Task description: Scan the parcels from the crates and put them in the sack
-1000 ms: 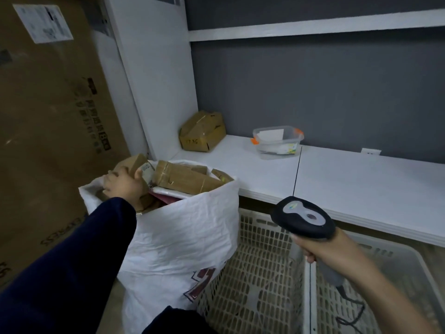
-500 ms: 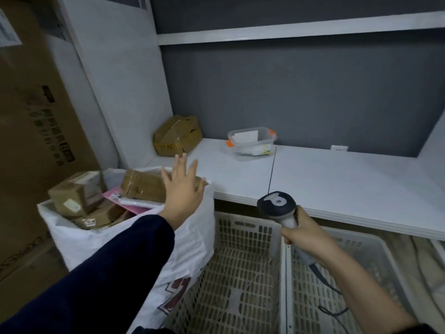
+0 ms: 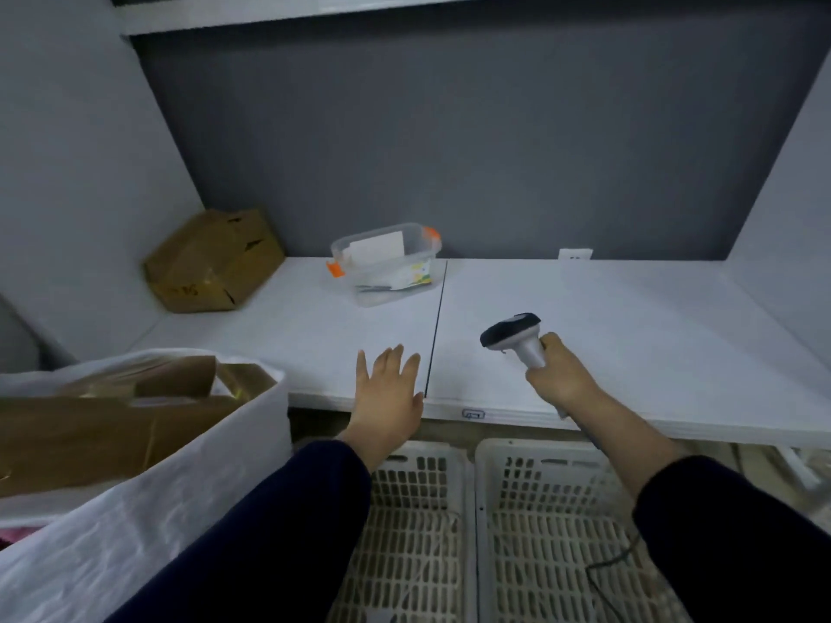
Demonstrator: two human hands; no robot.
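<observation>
Over white shelf (image 3: 629, 335), left hand (image 3: 389, 388) spreads flat-fingered; right hand (image 3: 560, 375) grips scanner (image 3: 517, 339).

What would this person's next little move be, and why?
Probably setting the scanner down on the white table. The right hand grips it just over that surface, the left hand is open and holds nothing, and what shows of the left crate and right crate holds no parcels.

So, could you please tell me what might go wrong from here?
The sack is heaped to its rim with parcels, so one may slide out. The scanner, gripped by the right hand, trails a cable into the right crate, where it might snag.
</observation>
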